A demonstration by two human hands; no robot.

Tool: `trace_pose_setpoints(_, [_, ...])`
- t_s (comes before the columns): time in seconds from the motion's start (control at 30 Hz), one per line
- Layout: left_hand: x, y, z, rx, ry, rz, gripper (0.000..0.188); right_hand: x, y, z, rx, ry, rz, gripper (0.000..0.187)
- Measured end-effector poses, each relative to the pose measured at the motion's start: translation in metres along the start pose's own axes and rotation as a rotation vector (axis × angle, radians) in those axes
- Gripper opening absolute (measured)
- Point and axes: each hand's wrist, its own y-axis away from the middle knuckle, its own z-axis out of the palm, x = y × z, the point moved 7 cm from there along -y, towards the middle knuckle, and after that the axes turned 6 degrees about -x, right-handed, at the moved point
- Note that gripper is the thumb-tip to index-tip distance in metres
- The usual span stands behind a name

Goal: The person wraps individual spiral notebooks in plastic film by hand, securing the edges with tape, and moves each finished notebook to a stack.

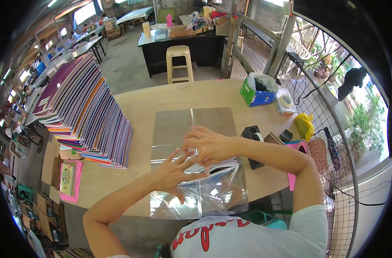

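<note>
A clear plastic film lies on the light wooden table in front of me, creased and shiny at its near end. Under the film near my hands, part of a dark and white flat item shows; my hands hide much of it, and its kind is unclear. My left hand rests on the film with its fingers spread. Close beside it, my right hand reaches in with bent fingers apart, touching the film. Its fingers overlap those of my left hand. Neither hand visibly grips anything.
A tall stack of spiral-bound notebooks stands at left, beside pink paper with a booklet. On the right are a black tape dispenser, a green-blue box, a tape roll and a yellow cloth. Wire mesh borders that side.
</note>
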Motion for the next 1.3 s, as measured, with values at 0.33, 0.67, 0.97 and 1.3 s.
trace_pose_setpoints(0.33, [-0.001,0.004,-0.003,-0.021,0.006,0.022,0.114,0.025,0.013,0.023,-0.007,-0.065,0.317,0.084])
trace_pose_setpoints(0.67, [0.004,0.012,-0.002,0.409,-0.089,-0.086,0.083,0.043,0.021,0.026,0.006,-0.190,0.608,0.156])
trace_pose_setpoints(0.97, [0.007,0.006,0.004,0.333,0.050,-0.076,0.082,0.059,0.027,0.045,-0.039,-0.360,0.655,0.151])
trace_pose_setpoints(1.3, [0.003,-0.007,0.005,0.195,0.021,-0.030,0.091,0.142,0.065,0.102,0.051,-0.454,0.951,0.125])
